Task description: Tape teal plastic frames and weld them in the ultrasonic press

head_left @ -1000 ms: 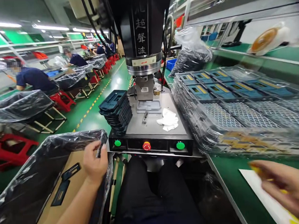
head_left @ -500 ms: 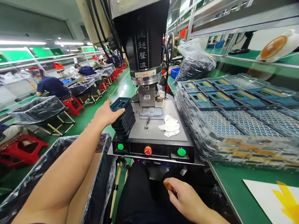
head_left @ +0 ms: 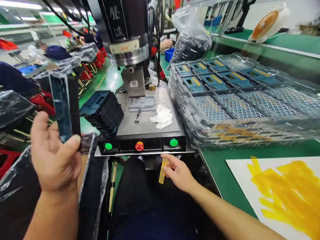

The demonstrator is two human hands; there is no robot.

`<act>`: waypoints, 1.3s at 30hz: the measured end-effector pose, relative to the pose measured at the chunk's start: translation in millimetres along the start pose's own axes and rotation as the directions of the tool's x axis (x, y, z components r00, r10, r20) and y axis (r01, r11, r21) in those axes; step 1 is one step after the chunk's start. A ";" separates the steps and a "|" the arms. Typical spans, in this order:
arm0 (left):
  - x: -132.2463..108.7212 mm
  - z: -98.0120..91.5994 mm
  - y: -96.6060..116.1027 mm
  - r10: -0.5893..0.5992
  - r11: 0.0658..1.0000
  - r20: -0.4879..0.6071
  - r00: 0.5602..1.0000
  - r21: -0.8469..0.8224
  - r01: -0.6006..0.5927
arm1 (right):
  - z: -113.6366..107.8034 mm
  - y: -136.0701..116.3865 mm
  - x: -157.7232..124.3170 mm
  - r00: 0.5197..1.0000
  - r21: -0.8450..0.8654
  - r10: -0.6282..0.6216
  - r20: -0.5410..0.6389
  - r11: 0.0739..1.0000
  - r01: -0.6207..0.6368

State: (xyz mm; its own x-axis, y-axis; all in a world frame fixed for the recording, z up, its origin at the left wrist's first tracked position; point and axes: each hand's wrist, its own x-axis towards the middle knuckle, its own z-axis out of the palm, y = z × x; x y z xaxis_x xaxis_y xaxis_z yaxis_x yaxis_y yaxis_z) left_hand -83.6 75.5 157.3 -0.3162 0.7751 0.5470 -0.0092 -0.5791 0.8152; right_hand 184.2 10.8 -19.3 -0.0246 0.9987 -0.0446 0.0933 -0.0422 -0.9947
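My left hand [head_left: 58, 152] is raised at the left, its fingers closed on a dark plastic housing [head_left: 62, 108] held upright, the hollow blue inner side partly showing. In my right hand [head_left: 179, 170], low in front of the machine, a thin yellow strip [head_left: 162, 172] is pinched between thumb and fingers. A stack of similar dark housings [head_left: 103, 110] leans on the left of the machine's metal table [head_left: 123, 128]. Under the press head [head_left: 133, 80] lies a pale grey fixture [head_left: 142, 103]. A crumpled white cloth [head_left: 162, 116] rests to its right.
Two green buttons flank a red stop button [head_left: 139, 146] on the machine's front. Stacked clear trays [head_left: 229, 122] hold blue parts at the right. Yellow strips [head_left: 293, 192] cover a white sheet [head_left: 238, 169] on the green bench. A plastic-lined bin [head_left: 94, 193] stands at lower left. Co-workers sit at far left.
My left hand has lifted a housing off the stack and moved left and toward me. My right hand has shifted up and left, with the yellow strip now plainly visible. The view has turned.
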 end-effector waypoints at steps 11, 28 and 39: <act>-179.7 -17.1 -79.2 -0.952 0.258 0.140 0.274 -0.120 0.959 | 1.0 -14.3 2.8 0.951 0.348 0.272 -0.147 0.914 -0.207; -177.8 17.1 -93.8 -0.935 0.166 0.276 0.225 -0.219 0.961 | 7.7 -10.2 -6.3 0.972 0.193 0.197 -0.129 0.966 -0.170; -187.2 33.7 -86.1 -0.818 0.083 0.540 0.197 -0.229 0.970 | 10.3 -14.8 -27.2 0.835 -0.671 -0.507 0.213 0.545 0.502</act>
State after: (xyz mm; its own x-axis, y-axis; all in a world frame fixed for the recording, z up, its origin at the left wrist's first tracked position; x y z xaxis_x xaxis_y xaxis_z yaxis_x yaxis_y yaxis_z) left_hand 8.4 -11.2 -8.9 0.4575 0.7632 -0.4562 -0.5244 0.6460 0.5547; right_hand 173.2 -16.0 -4.2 -0.2798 0.8496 0.4471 0.7068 0.4974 -0.5030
